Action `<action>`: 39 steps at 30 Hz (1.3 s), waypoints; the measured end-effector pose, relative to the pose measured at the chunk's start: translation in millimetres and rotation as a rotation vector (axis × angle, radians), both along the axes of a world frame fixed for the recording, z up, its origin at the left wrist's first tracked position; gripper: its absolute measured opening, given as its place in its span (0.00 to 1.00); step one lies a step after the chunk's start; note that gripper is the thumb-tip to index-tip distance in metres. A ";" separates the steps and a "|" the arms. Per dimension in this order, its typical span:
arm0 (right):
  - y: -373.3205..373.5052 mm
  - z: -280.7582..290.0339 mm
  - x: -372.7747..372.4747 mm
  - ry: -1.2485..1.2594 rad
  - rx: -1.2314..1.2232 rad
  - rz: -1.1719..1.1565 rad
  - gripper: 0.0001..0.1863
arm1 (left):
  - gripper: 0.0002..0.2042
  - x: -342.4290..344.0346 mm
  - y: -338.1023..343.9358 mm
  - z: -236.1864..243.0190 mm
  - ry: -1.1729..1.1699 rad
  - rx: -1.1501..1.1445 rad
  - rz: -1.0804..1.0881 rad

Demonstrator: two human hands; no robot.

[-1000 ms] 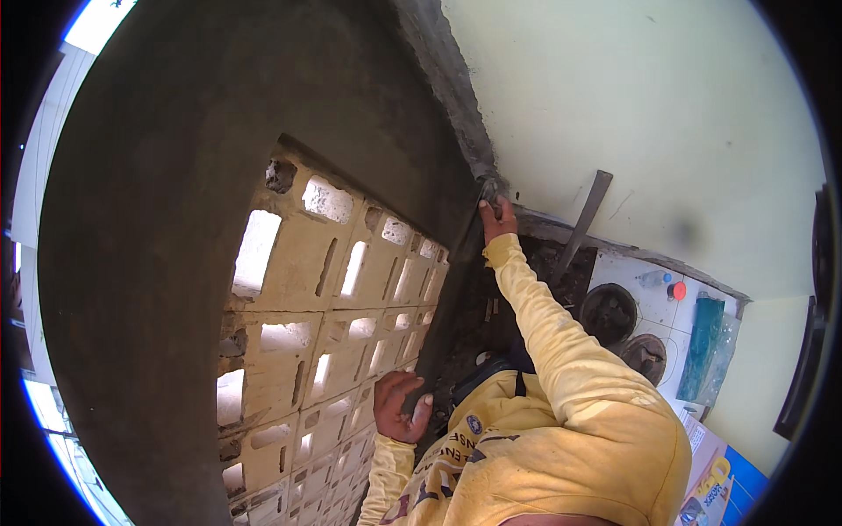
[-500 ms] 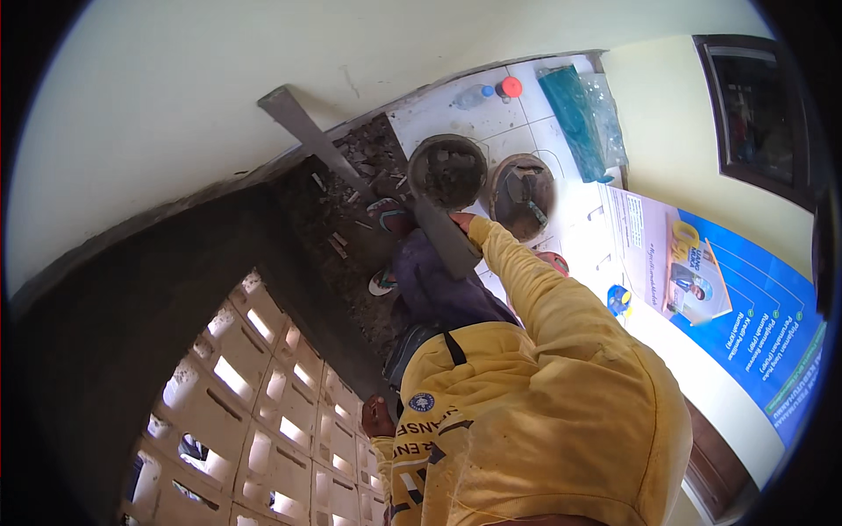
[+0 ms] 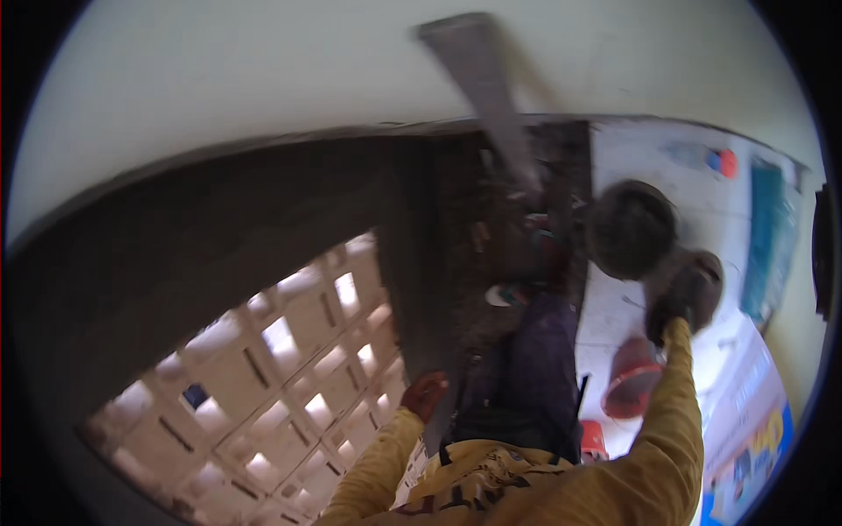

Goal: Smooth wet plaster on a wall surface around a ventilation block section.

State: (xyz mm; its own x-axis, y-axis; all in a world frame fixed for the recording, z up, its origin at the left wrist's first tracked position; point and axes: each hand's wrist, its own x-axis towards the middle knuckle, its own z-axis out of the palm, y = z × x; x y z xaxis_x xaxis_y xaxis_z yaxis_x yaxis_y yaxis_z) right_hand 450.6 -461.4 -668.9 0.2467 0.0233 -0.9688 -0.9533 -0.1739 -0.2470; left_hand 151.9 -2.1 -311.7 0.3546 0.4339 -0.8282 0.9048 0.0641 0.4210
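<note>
We see the right hand (image 3: 680, 309) at the end of its yellow sleeve, stretched out to the round tub (image 3: 718, 272) farther to the person's right. Blur and dark material blend around the fingers, so we cannot tell whether they grasp anything. Half a second ago this hand was in front of the purple trousers (image 3: 545, 351) with a broad, flat dark piece; now it is over the tub.

We find the left hand (image 3: 426, 394) near the dark plastered edge beside the block wall (image 3: 237, 386). It shows more fully than before, but blur keeps us from telling how its fingers are set, or whether it touches the edge.

Just beyond the right hand's tub we see another round tub (image 3: 673, 217). Nearer the body, a red bucket (image 3: 633, 394) lies tilted on the white tiles (image 3: 614, 302); earlier, the arm hid most of it. Farther out are a clear bottle (image 3: 688, 155), a red-topped container (image 3: 725, 163) and a teal sheet (image 3: 763, 237). A plank (image 3: 478, 74) leans against the pale wall (image 3: 263, 70).
</note>
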 end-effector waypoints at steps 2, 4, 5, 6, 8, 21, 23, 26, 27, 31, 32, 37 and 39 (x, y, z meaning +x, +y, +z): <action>100.5 6.8 -19.4 0.049 0.284 0.077 0.17 | 0.16 17.5 -10.0 -8.2 0.128 -0.085 0.056; 140.0 19.7 -33.1 0.053 0.497 0.090 0.17 | 0.17 6.2 -13.2 0.5 0.135 -0.045 0.011; 129.8 24.2 -39.1 0.062 0.539 0.090 0.17 | 0.18 -0.9 -17.3 6.5 0.146 -0.076 0.033; 114.7 31.5 -43.2 0.067 0.572 0.086 0.17 | 0.18 -10.9 -14.5 12.5 0.146 -0.044 0.050; 76.8 54.1 -40.9 0.060 0.598 0.072 0.18 | 0.19 -28.9 -15.5 21.2 0.171 -0.049 0.156; 162.8 273.7 56.7 -0.520 0.538 0.376 0.24 | 0.20 -83.4 -31.3 69.0 -0.015 0.003 0.422; 291.7 368.1 70.0 -0.826 0.654 0.494 0.24 | 0.21 -94.0 -31.4 69.6 -0.100 -0.024 0.442; 453.7 494.4 72.4 -1.194 0.792 0.611 0.24 | 0.22 -130.8 -39.1 63.2 -0.067 0.004 0.528; 494.1 520.3 65.8 -1.322 0.821 0.552 0.24 | 0.22 -140.9 -38.7 60.5 0.014 0.032 0.569; 613.1 625.5 45.5 -1.983 0.854 0.375 0.22 | 0.22 -218.0 -60.7 27.0 0.078 0.094 0.618; 629.4 639.9 39.8 -1.994 0.881 0.319 0.22 | 0.21 -235.2 -71.2 18.0 0.120 0.059 0.695; 675.9 691.3 15.3 -2.083 0.990 0.180 0.22 | 0.20 -265.5 -121.1 5.6 0.132 -0.297 1.075; 686.0 707.9 11.0 -2.168 1.054 0.184 0.22 | 0.17 -259.8 -136.9 1.9 0.164 -0.292 1.145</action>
